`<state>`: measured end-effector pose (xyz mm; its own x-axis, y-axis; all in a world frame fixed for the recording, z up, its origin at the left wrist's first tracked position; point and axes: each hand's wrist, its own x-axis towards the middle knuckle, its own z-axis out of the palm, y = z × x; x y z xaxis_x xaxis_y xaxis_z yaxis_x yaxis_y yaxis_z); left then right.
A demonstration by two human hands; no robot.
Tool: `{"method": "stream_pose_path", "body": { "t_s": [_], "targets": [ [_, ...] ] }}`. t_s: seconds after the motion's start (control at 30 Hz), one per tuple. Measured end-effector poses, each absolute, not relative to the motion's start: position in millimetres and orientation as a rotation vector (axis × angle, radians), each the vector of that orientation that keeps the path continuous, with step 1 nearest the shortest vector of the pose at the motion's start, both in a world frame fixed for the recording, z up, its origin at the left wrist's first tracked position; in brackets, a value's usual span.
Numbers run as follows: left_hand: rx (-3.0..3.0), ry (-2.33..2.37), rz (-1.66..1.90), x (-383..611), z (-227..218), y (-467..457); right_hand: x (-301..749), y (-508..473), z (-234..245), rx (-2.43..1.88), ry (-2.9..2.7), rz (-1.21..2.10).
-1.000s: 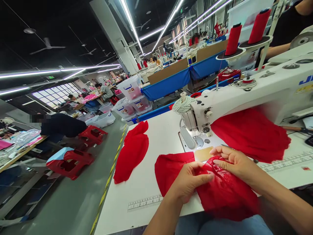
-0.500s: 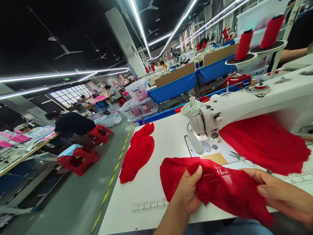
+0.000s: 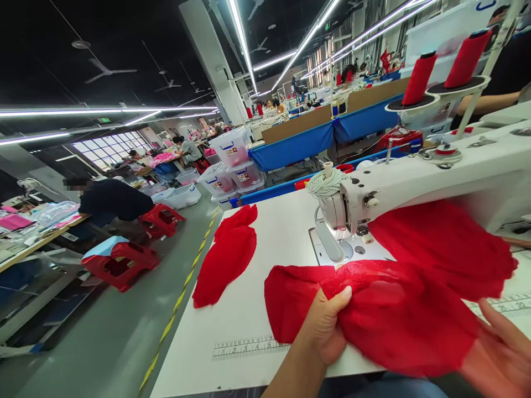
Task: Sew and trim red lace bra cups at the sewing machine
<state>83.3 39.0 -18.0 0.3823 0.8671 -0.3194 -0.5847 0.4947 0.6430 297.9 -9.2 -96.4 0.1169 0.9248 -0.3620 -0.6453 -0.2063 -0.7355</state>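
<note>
A sheer red fabric piece is spread out above the front of the white table, with a lacy-looking upper edge. My left hand pinches it near its left part, thumb on top and fingers underneath. At its right end, my right hand has its fingers apart, and the fabric's edge touches or overlaps it. The sewing machine stands just beyond the cloth, its needle area lit. Under the machine's arm lies another red fabric piece. The scissors are hidden beneath the raised cloth.
More red fabric lies at the table's left side. A printed ruler runs along the front. Red thread cones stand behind the machine. Red stools, stacked plastic bins and a seated co-worker are to the left.
The bunched red fabric has been opened out wider and now covers the scissors. My right hand has moved right and its fingers have spread. My left hand keeps its pinch.
</note>
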Motion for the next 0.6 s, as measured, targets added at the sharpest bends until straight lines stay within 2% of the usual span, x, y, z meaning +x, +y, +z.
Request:
{"method": "stream_pose_path", "body": {
  "t_s": [0.1, 0.27, 0.6],
  "targets": [
    [0.455, 0.681, 0.996, 78.3, -20.5, 38.4, 281.6, -3.6, -76.0, -0.925, -0.123, 1.6],
    [0.27, 0.661, 1.046, 73.7, -24.8, 39.6, 247.5, 2.5, -55.8, -0.863, -0.129, 1.652],
    [-0.05, 0.796, 1.161, 58.5, -8.4, 57.6, 218.8, 17.9, -48.1, -0.77, -0.174, 1.631]
  ]
}}
